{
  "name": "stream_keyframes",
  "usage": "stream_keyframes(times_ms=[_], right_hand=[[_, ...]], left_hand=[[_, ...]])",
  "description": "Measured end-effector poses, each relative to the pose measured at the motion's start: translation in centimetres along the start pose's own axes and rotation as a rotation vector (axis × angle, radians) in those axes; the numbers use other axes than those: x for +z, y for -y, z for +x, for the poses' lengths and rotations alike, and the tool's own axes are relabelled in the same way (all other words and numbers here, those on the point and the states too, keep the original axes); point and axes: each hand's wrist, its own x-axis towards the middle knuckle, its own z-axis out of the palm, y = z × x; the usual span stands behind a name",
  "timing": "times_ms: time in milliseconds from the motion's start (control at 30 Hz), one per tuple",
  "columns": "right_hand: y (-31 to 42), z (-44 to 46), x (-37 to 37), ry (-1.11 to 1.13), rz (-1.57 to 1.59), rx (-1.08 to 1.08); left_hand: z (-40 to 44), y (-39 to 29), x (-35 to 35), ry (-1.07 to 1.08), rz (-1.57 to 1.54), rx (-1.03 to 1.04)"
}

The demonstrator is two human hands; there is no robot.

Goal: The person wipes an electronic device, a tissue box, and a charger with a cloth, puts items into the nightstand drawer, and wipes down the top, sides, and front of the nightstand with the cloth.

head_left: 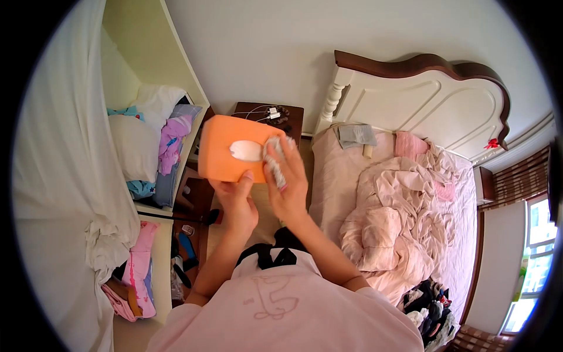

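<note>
I have the left hand point(236, 204) gripping the box point(218, 146), the right hand point(291, 189) holding a cloth point(273, 166) against its end; wiping looks underway, remainder unclear.

Bed point(328, 190) at right, pale pink sheet; rumpled pink quilt point(404, 217) across its middle. Folded grey cloth point(356, 135) near the headboard point(404, 100), which is white with a scalloped brown top edge. Small red ornament point(491, 144) at its far side. Dark mixed clothes point(432, 308) heaped at the near end. Brown nightstand point(298, 117) between bed and open cabinet point(176, 47); white charger point(274, 112) on top. Cabinet: white pillow point(134, 146), lilac cloth point(171, 141) beside it. White drape point(58, 146) far left. Window point(538, 234) far right, bright.
</note>
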Motion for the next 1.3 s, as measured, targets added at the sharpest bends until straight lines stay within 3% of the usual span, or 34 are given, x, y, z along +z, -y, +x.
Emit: stream_keyframes(times_ms=[100,200,267,300,400,467,533,567,667,767,800,900,1000,1033,1100,1200,1267,1300], right_hand=[[-1.2,2.3,-0.9,0.058,-0.063,-0.004],[-3.3,4.7,-2.6,0.239,0.494,0.547],[-3.0,3.9,-3.0,0.089,0.635,0.721],[-2.0,2.3,-2.8,0.009,0.645,0.677],[1.6,-3.1,-0.5,-0.002,0.411,0.149],[2.4,-4.8,0.2,0.046,-0.131,-0.186],[1.1,-4.1,0.1,0.079,-0.03,-0.131],[0.7,-3.8,0.1,0.098,0.023,-0.096],[0.3,-2.1,0.3,0.039,0.469,0.293],[-0.7,-1.1,-1.3,0.056,0.826,0.811],[-1.0,-1.6,-0.7,-0.01,0.993,0.73],[-0.3,-4.0,0.7,-0.155,0.973,0.659],[0.1,-6.4,2.8,-0.154,0.676,0.467],[0.6,-6.5,2.6,-0.121,0.646,0.459],[1.3,-6.0,1.1,-0.048,0.682,0.639],[1.5,-6.5,0.0,0.046,0.434,0.344],[1.8,-6.8,-1.1,0.219,0.057,-0.16],[2.1,-7.3,-0.9,0.337,0.052,-0.182]], left_hand=[[-1.1,-0.4,-1.1,0.057,-0.019,-0.122],[-1.8,-1.7,-2.6,0.068,-0.187,-0.401],[-1.3,-2.3,-3.4,0.049,-0.32,-0.554],[-1.2,-2.3,-3.9,0.021,-0.376,-0.601],[-1.0,-2.9,-4.0,-0.013,-0.413,-0.694],[-1.3,-3.0,-4.1,-0.014,-0.382,-0.731],[-1.8,-2.9,-4.6,-0.005,-0.34,-0.748],[-2.1,-3.1,-4.8,0.005,-0.36,-0.746],[-2.0,-3.0,-4.8,0.082,-0.377,-0.728],[-1.9,-3.6,-5.5,0.162,-0.287,-0.698],[-1.6,-3.8,-5.6,0.175,-0.263,-0.688],[-0.8,-3.6,-6.4,0.173,-0.112,-0.588],[-1.6,-3.3,-6.1,0.051,-0.039,-0.528],[-2.0,-3.3,-6.1,-0.007,-0.029,-0.525],[-1.5,-3.6,-6.4,-0.031,0.021,-0.471],[-0.8,-3.6,-6.9,-0.049,0.144,-0.346],[-0.7,-3.7,-7.2,-0.041,0.193,-0.314],[-0.7,-4.1,-7.1,-0.027,0.196,-0.331]])
